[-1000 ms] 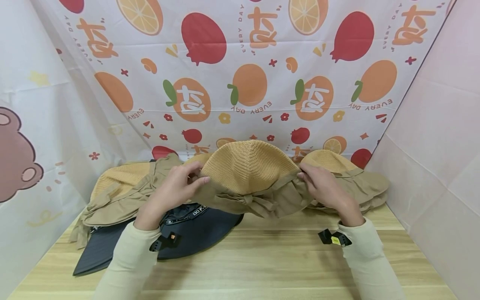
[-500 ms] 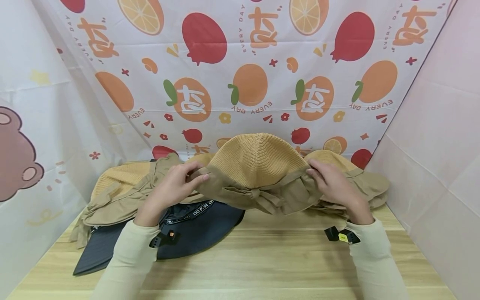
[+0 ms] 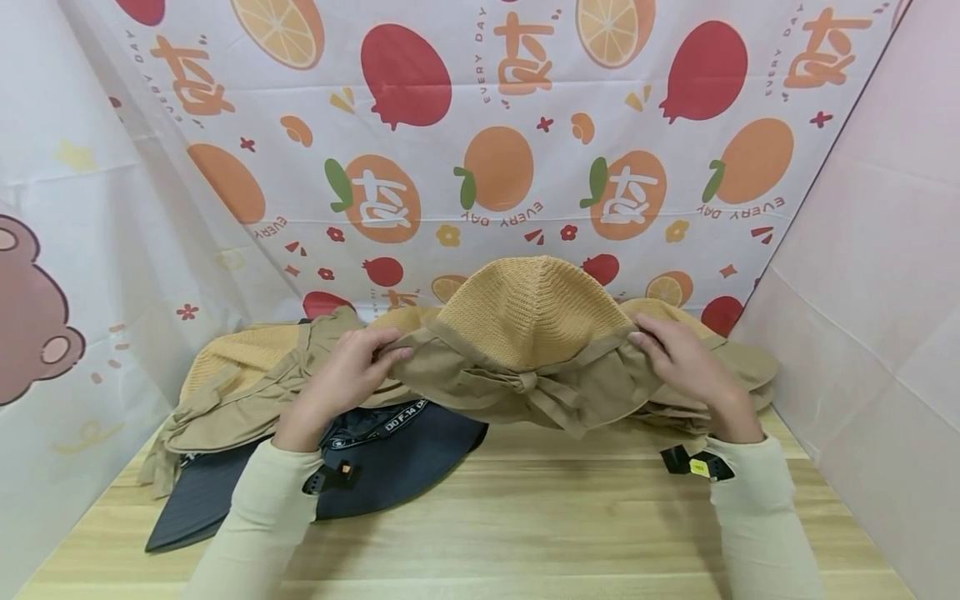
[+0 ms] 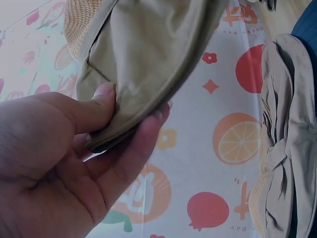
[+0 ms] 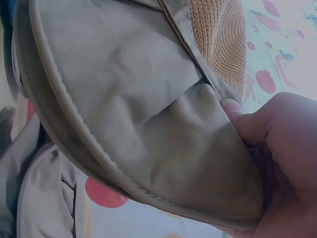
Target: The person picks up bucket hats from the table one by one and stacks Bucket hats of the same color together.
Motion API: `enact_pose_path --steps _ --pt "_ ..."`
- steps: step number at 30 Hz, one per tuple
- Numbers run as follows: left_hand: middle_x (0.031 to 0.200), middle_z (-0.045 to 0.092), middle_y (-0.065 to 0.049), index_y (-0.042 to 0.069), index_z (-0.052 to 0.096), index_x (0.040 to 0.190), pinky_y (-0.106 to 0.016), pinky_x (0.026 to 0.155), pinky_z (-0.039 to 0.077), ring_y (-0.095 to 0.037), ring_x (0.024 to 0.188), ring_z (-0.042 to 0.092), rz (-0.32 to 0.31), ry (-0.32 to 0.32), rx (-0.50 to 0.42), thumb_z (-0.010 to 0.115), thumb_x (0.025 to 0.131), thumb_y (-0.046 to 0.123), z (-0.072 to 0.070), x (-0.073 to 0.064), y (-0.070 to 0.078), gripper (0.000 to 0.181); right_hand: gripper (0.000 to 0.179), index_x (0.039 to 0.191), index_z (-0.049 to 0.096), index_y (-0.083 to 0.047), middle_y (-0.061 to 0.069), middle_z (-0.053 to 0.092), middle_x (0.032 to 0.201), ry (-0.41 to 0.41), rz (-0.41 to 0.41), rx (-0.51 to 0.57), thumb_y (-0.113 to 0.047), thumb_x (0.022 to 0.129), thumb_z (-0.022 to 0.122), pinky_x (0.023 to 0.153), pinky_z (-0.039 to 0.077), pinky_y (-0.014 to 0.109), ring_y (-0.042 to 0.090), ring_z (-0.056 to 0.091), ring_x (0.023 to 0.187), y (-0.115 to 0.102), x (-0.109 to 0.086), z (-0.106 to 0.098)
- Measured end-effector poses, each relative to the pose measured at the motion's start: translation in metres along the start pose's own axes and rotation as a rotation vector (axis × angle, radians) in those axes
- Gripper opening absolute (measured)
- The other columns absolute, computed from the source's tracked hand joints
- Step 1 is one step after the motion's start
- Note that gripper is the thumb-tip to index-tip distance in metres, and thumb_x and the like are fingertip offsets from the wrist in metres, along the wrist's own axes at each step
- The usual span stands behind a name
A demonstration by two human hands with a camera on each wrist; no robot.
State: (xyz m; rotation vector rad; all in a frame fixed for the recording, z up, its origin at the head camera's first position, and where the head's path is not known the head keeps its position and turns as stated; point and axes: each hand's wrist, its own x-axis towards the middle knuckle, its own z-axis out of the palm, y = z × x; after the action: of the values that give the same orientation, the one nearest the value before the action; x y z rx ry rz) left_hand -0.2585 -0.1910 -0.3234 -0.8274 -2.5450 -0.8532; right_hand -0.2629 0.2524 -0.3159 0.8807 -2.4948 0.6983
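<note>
A sun hat (image 3: 534, 312) with a straw-coloured knit crown and a khaki cloth brim is held up between both hands, its bow facing me. My left hand (image 3: 341, 379) pinches the left end of the brim, thumb on the near side; the left wrist view shows the folded brim edge (image 4: 148, 64) between thumb and fingers. At the opposite end, my right hand (image 3: 690, 362) grips the brim near the crown seam. In the right wrist view the brim (image 5: 124, 109) hangs in two layers, and the right fingers are mostly hidden behind it.
More khaki and straw hats (image 3: 247, 375) lie at the left on top of dark navy hats (image 3: 405, 467) with a lettered band. Another khaki hat pile (image 3: 742, 371) sits at the back right. Behind the wooden table (image 3: 555, 525) hangs a fruit-print cloth (image 3: 495, 92).
The held hat has moved right and slightly up. My right hand has shifted right with it, while the left hand has stayed nearly in place, now farther out on the brim.
</note>
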Motion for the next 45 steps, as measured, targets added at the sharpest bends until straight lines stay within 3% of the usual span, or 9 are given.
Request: enact_pose_path --steps 6,13,21,26,30,35,40,45 --pt "0.060 0.037 0.005 0.013 0.053 0.069 -0.024 0.056 0.033 -0.006 0.054 0.036 -0.002 0.018 0.013 0.072 0.097 0.011 0.000 0.000 0.004 0.034 0.015 0.089 0.064 -0.012 -0.005 0.045 0.071 0.036 0.022 -0.034 -0.001 0.100 0.062 0.064 0.038 0.024 0.007 0.043 0.069 0.000 0.000 -0.009" --pt "0.064 0.050 0.003 0.009 0.070 0.094 -0.023 0.056 0.036 -0.005 0.055 0.041 -0.016 0.012 -0.054 0.074 0.095 0.012 0.004 0.001 0.007 0.005 0.012 0.092 0.070 -0.013 -0.002 0.055 0.077 0.042 0.078 -0.099 -0.005 0.100 0.065 0.066 0.040 0.026 0.011 0.047 0.072 0.001 -0.007 -0.013" --pt "0.075 0.065 0.000 0.007 0.074 0.098 -0.022 0.058 0.041 -0.004 0.059 0.047 0.014 -0.020 -0.127 0.073 0.095 0.009 0.007 0.002 0.009 0.003 0.016 0.086 0.065 -0.014 -0.006 0.047 0.069 0.070 0.049 -0.116 -0.004 0.099 0.065 0.059 0.037 0.023 0.002 0.041 0.062 0.012 -0.017 -0.013" --pt "0.088 0.074 -0.004 0.004 0.074 0.109 -0.022 0.065 0.052 -0.007 0.071 0.063 0.029 -0.084 -0.175 0.070 0.095 0.001 0.008 0.003 0.018 0.014 0.015 0.086 0.065 -0.012 -0.007 0.048 0.066 0.083 0.019 -0.145 -0.001 0.097 0.066 0.058 0.038 0.023 0.002 0.042 0.061 0.023 -0.019 -0.018" --pt "0.096 0.077 -0.005 0.004 0.073 0.114 -0.024 0.069 0.054 -0.013 0.077 0.066 0.038 -0.120 -0.174 0.069 0.097 0.003 0.010 0.012 0.027 0.018 0.011 0.092 0.069 -0.011 -0.004 0.058 0.071 0.070 0.048 -0.172 -0.002 0.098 0.066 0.062 0.042 0.026 0.005 0.048 0.065 0.030 -0.022 -0.027" --pt "0.097 0.077 -0.006 0.002 0.073 0.116 -0.026 0.070 0.054 -0.008 0.078 0.066 0.089 -0.112 -0.103 0.070 0.096 0.005 0.014 0.023 0.034 0.020 0.008 0.098 0.074 -0.006 0.004 0.070 0.083 0.057 0.081 -0.190 -0.003 0.098 0.067 0.067 0.047 0.031 0.011 0.055 0.073 0.034 -0.027 -0.037" --pt "0.090 0.073 -0.004 0.004 0.072 0.110 -0.026 0.066 0.050 -0.007 0.070 0.059 0.110 -0.129 -0.071 0.071 0.096 0.006 0.021 0.034 0.037 0.014 0.011 0.105 0.075 -0.003 0.009 0.075 0.093 0.036 0.119 -0.211 -0.005 0.100 0.065 0.072 0.050 0.036 0.019 0.063 0.081 0.036 -0.029 -0.048" --pt "0.084 0.067 -0.002 0.007 0.072 0.104 -0.026 0.064 0.045 -0.010 0.068 0.053 0.097 -0.157 -0.077 0.072 0.096 0.007 0.029 0.048 0.044 0.008 0.010 0.101 0.074 -0.002 0.009 0.072 0.086 0.011 0.142 -0.254 -0.006 0.100 0.064 0.070 0.049 0.038 0.019 0.061 0.076 0.042 -0.031 -0.059"
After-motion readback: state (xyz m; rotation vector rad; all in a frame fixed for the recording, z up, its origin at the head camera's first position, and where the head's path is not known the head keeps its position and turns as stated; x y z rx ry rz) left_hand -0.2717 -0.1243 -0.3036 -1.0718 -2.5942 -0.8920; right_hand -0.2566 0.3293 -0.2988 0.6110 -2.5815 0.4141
